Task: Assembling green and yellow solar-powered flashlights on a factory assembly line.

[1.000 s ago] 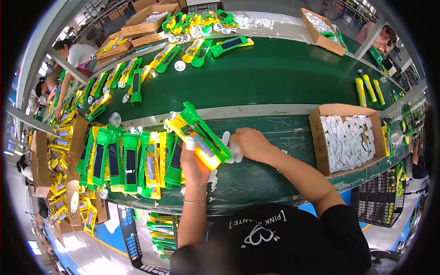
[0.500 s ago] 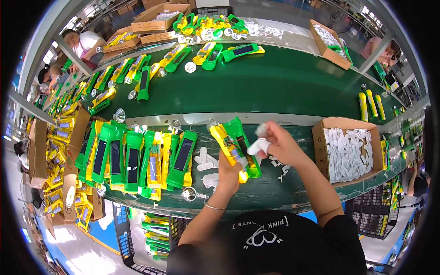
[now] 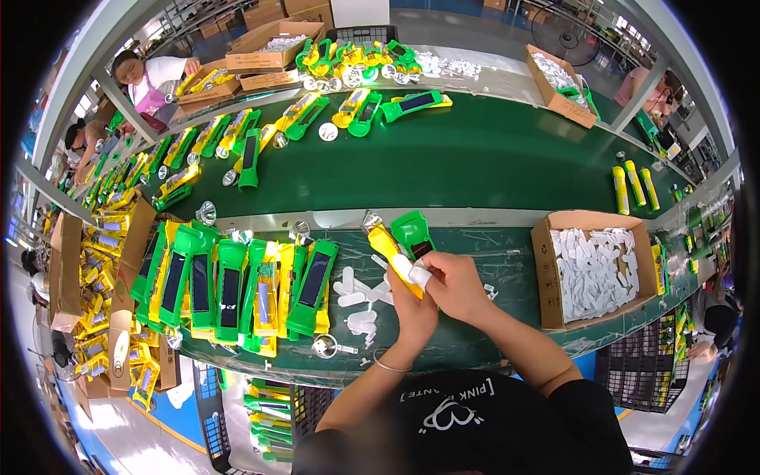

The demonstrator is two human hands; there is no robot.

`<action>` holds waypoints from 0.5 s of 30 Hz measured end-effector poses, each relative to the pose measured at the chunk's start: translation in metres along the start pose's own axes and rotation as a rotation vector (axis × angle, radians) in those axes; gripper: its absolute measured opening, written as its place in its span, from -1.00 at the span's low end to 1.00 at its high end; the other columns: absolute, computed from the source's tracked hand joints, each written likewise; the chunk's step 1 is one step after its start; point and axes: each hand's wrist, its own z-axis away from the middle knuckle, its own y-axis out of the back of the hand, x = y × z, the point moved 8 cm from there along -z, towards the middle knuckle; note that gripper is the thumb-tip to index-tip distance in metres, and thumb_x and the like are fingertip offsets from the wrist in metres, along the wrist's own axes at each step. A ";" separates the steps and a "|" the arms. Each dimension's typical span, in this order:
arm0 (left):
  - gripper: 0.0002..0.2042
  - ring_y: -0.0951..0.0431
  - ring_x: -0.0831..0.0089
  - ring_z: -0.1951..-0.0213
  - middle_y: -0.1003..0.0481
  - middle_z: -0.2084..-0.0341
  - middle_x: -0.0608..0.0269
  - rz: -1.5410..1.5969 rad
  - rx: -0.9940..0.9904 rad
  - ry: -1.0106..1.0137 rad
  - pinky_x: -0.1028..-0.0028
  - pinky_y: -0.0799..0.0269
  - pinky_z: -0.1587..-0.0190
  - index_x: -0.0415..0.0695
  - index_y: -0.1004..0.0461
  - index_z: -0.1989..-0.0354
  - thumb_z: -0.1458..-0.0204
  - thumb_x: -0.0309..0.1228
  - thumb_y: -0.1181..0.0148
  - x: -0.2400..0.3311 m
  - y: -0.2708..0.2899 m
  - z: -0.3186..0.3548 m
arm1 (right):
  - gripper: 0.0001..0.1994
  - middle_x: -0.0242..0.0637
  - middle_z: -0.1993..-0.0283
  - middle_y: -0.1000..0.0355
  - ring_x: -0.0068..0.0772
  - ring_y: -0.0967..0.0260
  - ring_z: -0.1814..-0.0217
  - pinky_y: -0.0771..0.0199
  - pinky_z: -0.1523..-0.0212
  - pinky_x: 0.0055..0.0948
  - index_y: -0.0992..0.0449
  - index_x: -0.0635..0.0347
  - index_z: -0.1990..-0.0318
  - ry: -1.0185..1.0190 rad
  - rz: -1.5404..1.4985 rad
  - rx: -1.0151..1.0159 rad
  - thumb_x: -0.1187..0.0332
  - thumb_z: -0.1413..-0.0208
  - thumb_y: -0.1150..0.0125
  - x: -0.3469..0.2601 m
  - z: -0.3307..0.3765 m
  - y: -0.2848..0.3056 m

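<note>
Left hand (image 3: 412,305) clamped around long yellow-and-green plastic flashlight (image 3: 396,245), held tilted just above the worktop (image 3: 475,332), reflector end pointing up and away. Right hand (image 3: 453,281) pinched on small white plastic part (image 3: 419,275), pressed against yellow side of flashlight body. Thin metal bangle on left wrist.

Worktop covered in dark green matte sheet, scuffed, with clear film wrinkling near front edge. Loose white oval plastic pieces (image 3: 356,297) scattered flat just left of the hands. Shiny round silver reflector cup (image 3: 324,346) near front edge.

Row of finished flashlights (image 3: 237,289) lying side by side to the left, glossy green and yellow shells, dark rectangular panels on top, touching one another. Open cardboard box (image 3: 554,305) to the right, well filled with same white flat parts, heaped. Smooth green conveyor belt (image 3: 491,166) behind worktop, carrying more flashlights and reflector cups (image 3: 206,212). Three slim yellow housings (image 3: 633,186) at right end of belt, parallel. More cardboard boxes at far side; other people seated there, top left and top right.
</note>
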 end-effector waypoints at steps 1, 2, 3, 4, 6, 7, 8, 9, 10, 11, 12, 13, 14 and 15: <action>-0.39 -0.25 0.36 0.09 -0.17 0.14 0.13 0.000 0.003 -0.002 0.47 -0.20 0.04 -0.25 0.07 -0.10 0.22 -0.77 0.06 0.003 0.000 0.001 | -0.94 -0.27 0.60 -0.34 -0.56 -0.25 0.63 -0.23 0.61 -0.58 -0.43 0.30 0.46 0.038 0.045 0.028 0.50 0.12 -0.12 -0.002 0.001 0.001; -0.39 -0.25 0.35 0.09 -0.17 0.14 0.12 0.035 0.006 0.020 0.47 -0.20 0.04 -0.25 0.07 -0.10 0.22 -0.77 0.06 0.005 0.000 0.002 | -0.94 -0.27 0.60 -0.34 -0.56 -0.25 0.63 -0.23 0.61 -0.58 -0.43 0.30 0.46 0.041 0.045 0.027 0.50 0.12 -0.12 -0.003 0.003 0.000; -0.38 -0.25 0.35 0.09 -0.17 0.14 0.12 0.070 0.012 0.041 0.47 -0.19 0.04 -0.26 0.07 -0.10 0.22 -0.76 0.05 0.007 0.000 0.002 | -0.94 -0.21 0.60 -0.32 -0.41 -0.26 0.62 -0.23 0.60 -0.47 -0.40 0.30 0.48 0.052 0.014 0.047 0.52 0.17 -0.07 -0.006 0.004 0.000; -0.38 -0.25 0.35 0.09 -0.17 0.14 0.12 0.072 0.017 0.039 0.47 -0.19 0.04 -0.26 0.07 -0.10 0.22 -0.76 0.05 0.006 0.001 0.002 | -0.94 -0.16 0.61 -0.29 -0.25 -0.26 0.61 -0.22 0.59 -0.36 -0.37 0.30 0.50 0.063 -0.018 0.068 0.54 0.22 -0.03 -0.007 0.004 0.001; -0.38 -0.25 0.34 0.09 -0.17 0.14 0.11 0.068 0.039 0.002 0.46 -0.18 0.03 -0.26 0.08 -0.11 0.22 -0.76 0.06 0.010 0.003 0.003 | -0.94 -0.16 0.61 -0.29 -0.23 -0.26 0.60 -0.22 0.58 -0.35 -0.37 0.30 0.51 0.094 -0.001 0.073 0.54 0.23 -0.03 -0.009 0.003 0.001; -0.38 -0.25 0.34 0.09 -0.17 0.14 0.11 0.069 0.041 0.000 0.46 -0.18 0.03 -0.26 0.08 -0.11 0.22 -0.76 0.06 0.012 0.002 0.003 | -0.93 -0.17 0.61 -0.29 -0.22 -0.26 0.59 -0.22 0.58 -0.34 -0.37 0.30 0.51 0.120 0.015 0.082 0.55 0.25 -0.03 -0.011 0.003 0.002; -0.37 -0.25 0.34 0.08 -0.17 0.14 0.11 0.012 0.034 -0.032 0.45 -0.18 0.02 -0.26 0.10 -0.11 0.22 -0.76 0.07 0.019 0.000 0.002 | -0.93 -0.17 0.61 -0.29 -0.22 -0.26 0.59 -0.22 0.58 -0.34 -0.37 0.30 0.51 0.122 0.016 0.081 0.55 0.25 -0.03 -0.011 0.002 0.003; -0.36 -0.24 0.33 0.07 -0.16 0.13 0.10 -0.045 0.024 -0.064 0.44 -0.17 0.01 -0.25 0.11 -0.11 0.23 -0.77 0.08 0.025 0.000 0.002 | -0.94 -0.20 0.59 -0.32 -0.32 -0.28 0.59 -0.25 0.58 -0.45 -0.39 0.31 0.50 0.150 0.092 0.064 0.54 0.22 -0.07 -0.013 0.000 0.004; -0.36 -0.24 0.33 0.07 -0.16 0.13 0.10 -0.045 0.022 -0.063 0.44 -0.17 0.01 -0.25 0.11 -0.11 0.23 -0.77 0.08 0.023 0.001 0.002 | -0.94 -0.22 0.57 -0.35 -0.42 -0.30 0.59 -0.28 0.58 -0.55 -0.42 0.32 0.48 0.178 0.167 0.046 0.54 0.18 -0.12 -0.015 -0.001 0.004; -0.35 -0.24 0.32 0.06 -0.16 0.12 0.09 -0.081 -0.013 -0.069 0.43 -0.17 0.01 -0.25 0.12 -0.12 0.24 -0.77 0.08 0.019 0.001 0.001 | -0.94 -0.22 0.57 -0.35 -0.42 -0.30 0.59 -0.28 0.58 -0.55 -0.42 0.32 0.48 0.176 0.168 0.048 0.54 0.18 -0.12 -0.015 -0.001 0.006; -0.34 -0.23 0.30 0.05 -0.16 0.12 0.08 -0.118 -0.046 -0.076 0.42 -0.16 0.00 -0.25 0.14 -0.12 0.25 -0.77 0.09 0.020 0.001 -0.001 | -0.93 -0.22 0.57 -0.35 -0.40 -0.30 0.59 -0.28 0.58 -0.54 -0.42 0.32 0.48 0.172 0.158 0.043 0.55 0.20 -0.12 -0.015 -0.002 0.006; -0.34 -0.23 0.30 0.05 -0.16 0.12 0.08 -0.118 -0.048 -0.075 0.42 -0.16 0.00 -0.25 0.14 -0.12 0.25 -0.77 0.09 0.023 0.002 -0.001 | -0.93 -0.21 0.56 -0.35 -0.38 -0.30 0.58 -0.28 0.57 -0.53 -0.41 0.32 0.49 0.168 0.147 0.039 0.56 0.22 -0.12 -0.014 -0.003 0.007; -0.33 -0.22 0.29 0.04 -0.15 0.11 0.07 -0.095 -0.090 -0.032 0.41 -0.15 0.00 -0.25 0.15 -0.13 0.26 -0.78 0.09 0.024 0.000 0.000 | -0.93 -0.21 0.56 -0.35 -0.38 -0.30 0.58 -0.28 0.57 -0.53 -0.41 0.32 0.49 0.166 0.147 0.040 0.56 0.22 -0.12 -0.015 -0.003 0.010; -0.32 -0.21 0.29 0.03 -0.15 0.11 0.06 -0.072 -0.130 0.011 0.41 -0.15 -0.01 -0.25 0.15 -0.13 0.27 -0.78 0.10 0.024 -0.003 -0.001 | -0.93 -0.21 0.56 -0.35 -0.37 -0.29 0.59 -0.27 0.58 -0.50 -0.41 0.32 0.49 0.150 0.140 0.016 0.56 0.23 -0.12 -0.016 -0.004 0.011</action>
